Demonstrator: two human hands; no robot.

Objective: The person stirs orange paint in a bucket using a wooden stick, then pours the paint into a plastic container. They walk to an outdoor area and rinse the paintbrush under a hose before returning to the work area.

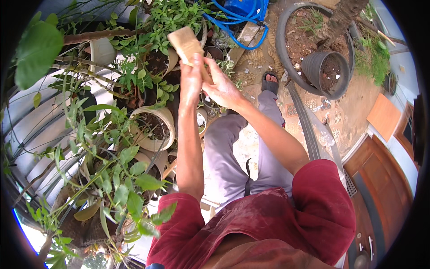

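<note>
Both of my hands meet over the potted plants, out in front of my body. My left hand (191,80) is closed around what looks like a wide, flat brush with pale bristles (184,41), its broad end pointing up and away from me. My right hand (221,87) touches the left one, its fingers bent about the lower end of the same brush. The handle is mostly hidden by my hands. Below my left hand stands a cream pot (168,130) with dark soil, and a leafy green plant (165,20) grows just beyond the brush.
Trailing plants (130,197) crowd the left side, with a thin branch (101,36) sticking out. A blue hose (255,47) lies at the far side. To the right, a large round planter (286,54) holds a tree trunk and a dark tilted pot (316,74). A wooden door (380,170) stands at right.
</note>
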